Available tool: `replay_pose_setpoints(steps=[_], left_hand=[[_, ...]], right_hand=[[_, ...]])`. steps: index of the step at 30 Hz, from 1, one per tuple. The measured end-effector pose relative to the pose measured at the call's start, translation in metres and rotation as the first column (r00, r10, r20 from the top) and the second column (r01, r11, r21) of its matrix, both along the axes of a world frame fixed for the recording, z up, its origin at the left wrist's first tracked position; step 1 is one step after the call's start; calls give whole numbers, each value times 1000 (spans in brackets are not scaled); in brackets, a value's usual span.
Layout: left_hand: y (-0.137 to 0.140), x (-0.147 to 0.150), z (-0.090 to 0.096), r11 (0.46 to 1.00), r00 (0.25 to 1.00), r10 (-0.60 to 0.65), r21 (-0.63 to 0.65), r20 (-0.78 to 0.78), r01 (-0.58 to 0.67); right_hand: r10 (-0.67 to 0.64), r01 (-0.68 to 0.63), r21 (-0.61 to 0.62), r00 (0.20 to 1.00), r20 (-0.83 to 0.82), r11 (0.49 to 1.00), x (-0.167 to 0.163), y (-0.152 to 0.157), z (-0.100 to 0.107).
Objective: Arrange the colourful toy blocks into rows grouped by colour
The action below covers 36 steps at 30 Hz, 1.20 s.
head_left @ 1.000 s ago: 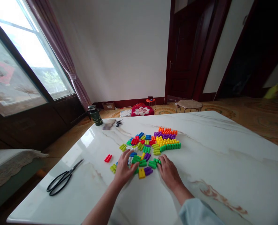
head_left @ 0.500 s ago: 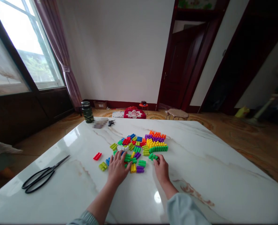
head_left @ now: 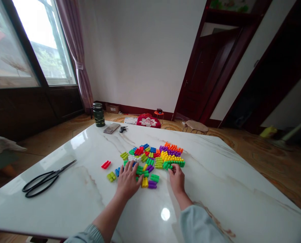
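— Where are the blocks?
— The loose blocks [head_left: 142, 162] lie mid-desk [head_left: 228, 179], beside the sorted rows [head_left: 172, 155].
— Your hands?
— My left hand [head_left: 128, 179] lies flat, fingers spread, on the pile. My right hand [head_left: 177, 177] pinches a green block [head_left: 168, 165]; I'd line it up squarely with the green row.
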<state>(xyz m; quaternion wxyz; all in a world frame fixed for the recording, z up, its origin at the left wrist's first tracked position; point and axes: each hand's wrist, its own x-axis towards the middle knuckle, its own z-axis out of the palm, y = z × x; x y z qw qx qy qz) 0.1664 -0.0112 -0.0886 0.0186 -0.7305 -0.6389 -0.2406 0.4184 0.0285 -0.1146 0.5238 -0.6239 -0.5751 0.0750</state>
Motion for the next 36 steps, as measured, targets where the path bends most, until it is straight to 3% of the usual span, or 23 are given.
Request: replay_pose_setpoints(steps=[11,15,18,22,26,31,36], left_hand=[[0,0,0,1000,999,-8,2,52,8],[-1,0,1,1000,999,-10,5,30,10],[-1,1,1,1000,999,-7,4,31,7],[0,1,-1,1000,1000,-1,7,12,1],[0,0,-2,1000,1000,-3,23,11,3],[0,0,-1,999,1000,-14,38,14,13],[-1,1,1,1000,1000,-4,30,24,4]], right_hand=[[-23,23,-1,1000,-10,1000,-1,8,1],[-51,51,81,999,0,995,-5,-3,6],[36,-42,112,998,52,993,-17,-18,14],[261,-248,-84,937,232,965,-40,-34,30],[306,-207,-275,866,396,939,-57,-35,48],[378,-273,-296,834,402,915,-76,-30,58],[477,-354,-328,738,477,876,-101,-26,58]])
